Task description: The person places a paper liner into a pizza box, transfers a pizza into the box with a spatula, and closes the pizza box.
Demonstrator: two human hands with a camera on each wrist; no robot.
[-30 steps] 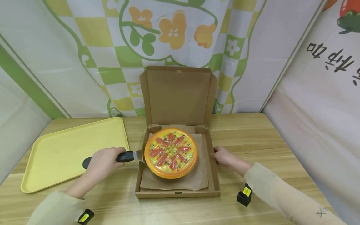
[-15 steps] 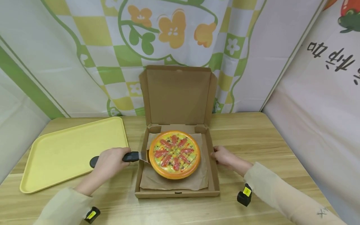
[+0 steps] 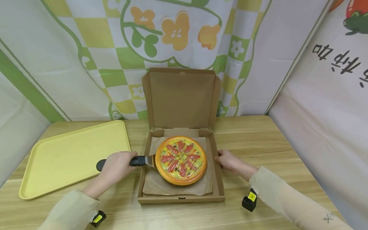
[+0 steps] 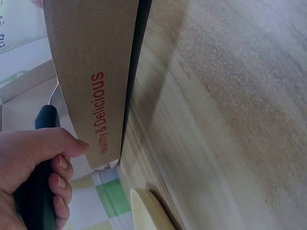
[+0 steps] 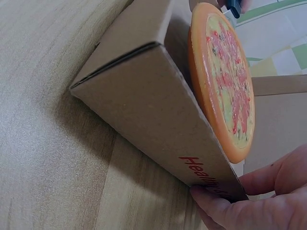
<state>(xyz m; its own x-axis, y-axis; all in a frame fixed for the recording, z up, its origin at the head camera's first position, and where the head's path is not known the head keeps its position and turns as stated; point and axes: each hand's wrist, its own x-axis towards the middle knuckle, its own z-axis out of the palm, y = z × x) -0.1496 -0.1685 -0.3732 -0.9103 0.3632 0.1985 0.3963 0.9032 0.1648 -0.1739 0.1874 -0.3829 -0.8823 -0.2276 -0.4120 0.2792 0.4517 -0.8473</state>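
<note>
My left hand grips the black handle of a spatula; its metal blade runs under the left side of a pizza, which hides the blade's far end. The round pizza has an orange crust and red sausage toppings. It overlaps the paper-lined base of an open cardboard pizza box. In the left wrist view, curled fingers wrap the handle beside the box's printed side. My right hand holds the box's right wall, thumb and fingers on either side of it in the right wrist view.
A yellow tray lies on the wooden table to the left, partly beneath my left arm in view. The box's lid stands upright before a checked curtain. Fabric walls border both sides.
My left hand has moved right with the spatula, and the pizza has shifted right and slightly toward me over the box. My right hand stays at the box wall.
</note>
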